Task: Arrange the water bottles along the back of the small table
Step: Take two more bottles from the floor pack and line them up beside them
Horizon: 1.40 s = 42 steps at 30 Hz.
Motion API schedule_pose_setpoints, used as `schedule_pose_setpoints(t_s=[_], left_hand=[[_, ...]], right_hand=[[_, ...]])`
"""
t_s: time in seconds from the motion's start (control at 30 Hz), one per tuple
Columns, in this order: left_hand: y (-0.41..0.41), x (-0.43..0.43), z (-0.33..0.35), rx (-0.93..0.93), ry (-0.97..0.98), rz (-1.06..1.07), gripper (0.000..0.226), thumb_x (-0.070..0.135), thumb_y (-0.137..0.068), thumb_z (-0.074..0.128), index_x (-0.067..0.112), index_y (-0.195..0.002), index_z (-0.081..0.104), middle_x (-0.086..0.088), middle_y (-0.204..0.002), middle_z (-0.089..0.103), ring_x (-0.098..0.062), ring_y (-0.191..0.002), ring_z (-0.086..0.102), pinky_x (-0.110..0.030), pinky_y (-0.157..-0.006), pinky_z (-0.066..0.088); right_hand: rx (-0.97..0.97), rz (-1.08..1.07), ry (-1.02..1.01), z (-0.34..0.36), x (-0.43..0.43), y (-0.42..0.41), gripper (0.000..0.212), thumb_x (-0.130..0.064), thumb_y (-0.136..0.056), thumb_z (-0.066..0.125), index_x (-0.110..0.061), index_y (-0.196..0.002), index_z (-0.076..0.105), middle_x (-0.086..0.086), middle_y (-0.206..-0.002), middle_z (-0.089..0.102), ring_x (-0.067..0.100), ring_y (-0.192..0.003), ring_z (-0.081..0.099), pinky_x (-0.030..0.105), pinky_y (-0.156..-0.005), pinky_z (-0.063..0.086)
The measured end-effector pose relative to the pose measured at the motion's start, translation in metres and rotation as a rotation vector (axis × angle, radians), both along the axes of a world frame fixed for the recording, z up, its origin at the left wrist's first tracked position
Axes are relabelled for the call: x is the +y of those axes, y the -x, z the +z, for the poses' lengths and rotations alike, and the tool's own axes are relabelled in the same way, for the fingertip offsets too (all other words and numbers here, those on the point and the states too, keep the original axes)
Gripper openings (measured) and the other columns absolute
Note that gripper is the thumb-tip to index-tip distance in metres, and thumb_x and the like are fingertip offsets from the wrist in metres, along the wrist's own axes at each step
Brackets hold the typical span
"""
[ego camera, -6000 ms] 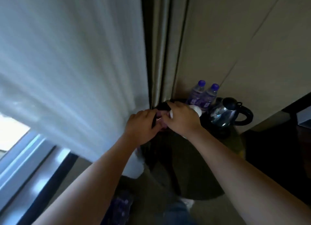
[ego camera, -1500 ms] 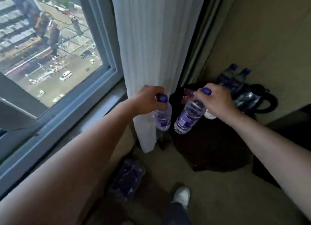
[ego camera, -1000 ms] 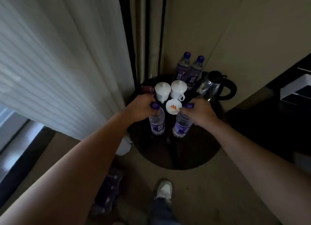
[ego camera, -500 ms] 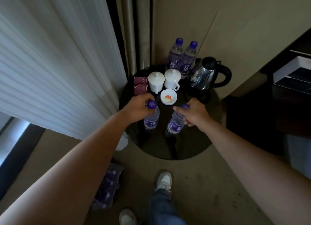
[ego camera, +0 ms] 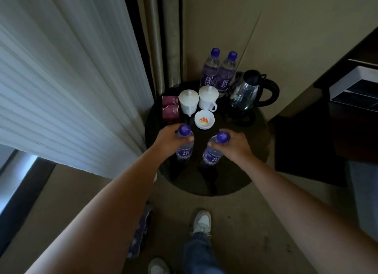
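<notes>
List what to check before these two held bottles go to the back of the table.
1. Left hand grips the left bottle near its cap: ok.
2. Right hand grips the right bottle near its cap: ok.
3. Both bottles upright: ok.
4. Bottle bases lifted off the table: cannot tell.
5. Straight path to the back: not ok. The cups and dish stand in the way.
6. Free room beside the back bottles: the kettle takes the right side, and on the left I cannot tell.
</notes>
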<state>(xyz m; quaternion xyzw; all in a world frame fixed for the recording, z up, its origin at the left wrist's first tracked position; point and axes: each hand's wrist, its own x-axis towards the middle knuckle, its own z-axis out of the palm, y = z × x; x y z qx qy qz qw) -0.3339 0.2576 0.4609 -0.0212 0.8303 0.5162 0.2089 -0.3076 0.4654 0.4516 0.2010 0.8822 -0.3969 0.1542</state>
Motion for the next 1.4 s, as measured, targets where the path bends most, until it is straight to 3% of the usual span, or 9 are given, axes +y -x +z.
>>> schedule_pose_setpoints(t_s=[0.07, 0.17, 0.27, 0.4, 0.57, 0.77, 1.03, 1.2, 1.4], left_hand=[[0.002, -0.004, 0.004, 0.006, 0.018, -0.046, 0.031, 0.023, -0.075, 0.077, 0.027, -0.102, 0.063, 0.012, -0.097, 0.062, -0.014, -0.103, 0.058, -0.032, -0.09, 0.048], [0.02, -0.01, 0.027, -0.077, -0.01, -0.108, 0.032, 0.018, -0.073, 0.078, 0.018, -0.103, 0.067, 0.002, -0.103, 0.068, -0.016, -0.103, 0.062, -0.04, -0.094, 0.052], [0.054, -0.012, 0.068, -0.168, -0.066, -0.161, 0.028, 0.011, -0.073, 0.078, 0.021, -0.097, 0.068, 0.001, -0.099, 0.07, -0.017, -0.097, 0.065, -0.034, -0.081, 0.056], [0.109, -0.012, 0.139, -0.095, -0.105, -0.165, 0.022, 0.002, -0.074, 0.075, 0.023, -0.078, 0.071, 0.005, -0.073, 0.074, -0.006, -0.071, 0.069, -0.022, -0.058, 0.058], [0.168, -0.02, 0.211, 0.133, -0.164, -0.101, 0.023, 0.009, -0.071, 0.079, 0.025, -0.087, 0.073, 0.008, -0.081, 0.076, -0.015, -0.087, 0.07, -0.036, -0.079, 0.057], [0.243, -0.028, 0.196, 0.321, -0.216, 0.021, 0.03, 0.0, -0.072, 0.076, 0.02, -0.093, 0.068, -0.002, -0.089, 0.069, -0.012, -0.086, 0.063, -0.032, -0.085, 0.051], [0.321, -0.037, 0.096, 0.163, -0.184, 0.014, 0.047, -0.003, -0.07, 0.076, 0.004, -0.115, 0.062, -0.018, -0.109, 0.067, -0.027, -0.101, 0.061, -0.047, -0.099, 0.047], [0.334, -0.029, 0.035, 0.073, -0.217, -0.136, 0.029, -0.009, -0.07, 0.074, 0.015, -0.082, 0.062, -0.01, -0.09, 0.062, -0.022, -0.095, 0.054, -0.043, -0.088, 0.046], [0.338, -0.026, 0.0, 0.08, -0.198, -0.151, 0.036, -0.004, -0.069, 0.076, 0.027, -0.077, 0.062, 0.009, -0.074, 0.064, 0.002, -0.072, 0.057, -0.02, -0.07, 0.046]], right_hand=[[0.038, 0.078, -0.058, 0.001, 0.001, 0.006, 0.029, -0.053, -0.063, 0.074, -0.034, -0.08, 0.061, -0.005, -0.093, 0.06, 0.013, -0.083, 0.061, 0.034, -0.07, 0.055], [0.153, 0.152, -0.131, 0.015, 0.0, 0.022, 0.031, -0.054, -0.06, 0.068, -0.026, -0.056, 0.055, -0.003, -0.079, 0.053, 0.013, -0.065, 0.058, 0.03, -0.056, 0.05], [0.294, 0.187, -0.068, 0.055, -0.003, 0.05, 0.03, -0.049, -0.055, 0.064, -0.027, -0.05, 0.045, -0.007, -0.065, 0.048, 0.009, -0.055, 0.052, 0.029, -0.047, 0.041], [0.556, 0.141, 0.066, 0.134, -0.003, 0.098, 0.029, -0.037, -0.056, 0.064, -0.015, -0.046, 0.047, -0.002, -0.047, 0.051, 0.007, -0.045, 0.051, 0.027, -0.042, 0.038], [0.689, 0.15, 0.087, 0.22, -0.011, 0.175, 0.036, -0.033, -0.059, 0.07, -0.006, -0.048, 0.049, 0.003, -0.046, 0.049, 0.005, -0.04, 0.044, 0.018, -0.037, 0.03], [0.691, 0.241, -0.085, 0.228, -0.03, 0.257, 0.052, -0.046, -0.068, 0.072, -0.02, -0.038, 0.037, -0.005, -0.044, 0.038, 0.005, -0.04, 0.042, 0.016, -0.041, 0.027], [0.416, 0.27, -0.265, 0.157, -0.043, 0.336, 0.046, -0.053, -0.066, 0.073, -0.015, -0.053, 0.051, 0.005, -0.055, 0.053, 0.021, -0.055, 0.052, 0.027, -0.049, 0.031], [0.228, 0.382, -0.372, 0.101, -0.047, 0.351, 0.045, -0.047, -0.065, 0.077, -0.005, -0.071, 0.061, 0.014, -0.073, 0.064, 0.029, -0.07, 0.06, 0.03, -0.056, 0.04], [0.092, 0.52, -0.4, 0.065, -0.05, 0.357, 0.043, -0.047, -0.07, 0.074, -0.009, -0.073, 0.055, 0.011, -0.074, 0.056, 0.029, -0.073, 0.059, 0.029, -0.059, 0.036]])
